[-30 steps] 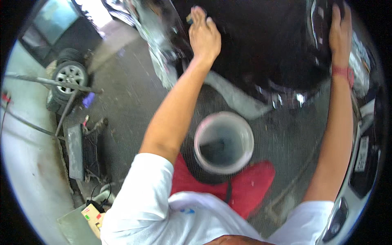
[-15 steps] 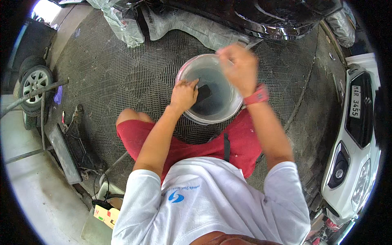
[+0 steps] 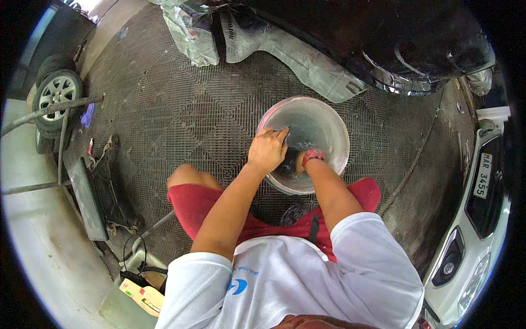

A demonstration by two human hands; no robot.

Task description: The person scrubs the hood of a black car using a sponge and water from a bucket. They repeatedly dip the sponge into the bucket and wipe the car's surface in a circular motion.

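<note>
One bucket (image 3: 332, 125), beneath left hand's (image 3: 267, 150) fingers, around right hand (image 3: 300, 162).

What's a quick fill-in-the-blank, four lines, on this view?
1. The hand deeper inside the bucket is the person's ____ one.
2. The person's shorts are ____.
3. The car near the picture's right edge is ____.
4. The alloy wheel is on the picture's ____ side.

Missing: right; red; white; left.

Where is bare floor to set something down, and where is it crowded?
Widest patch: mat between the bucket and the wheel. Another lies right of the bucket, toward the white car. Crowded: the bucket's near side, with the left hand at its rim, the right hand inside and the red shorts close by.
</note>
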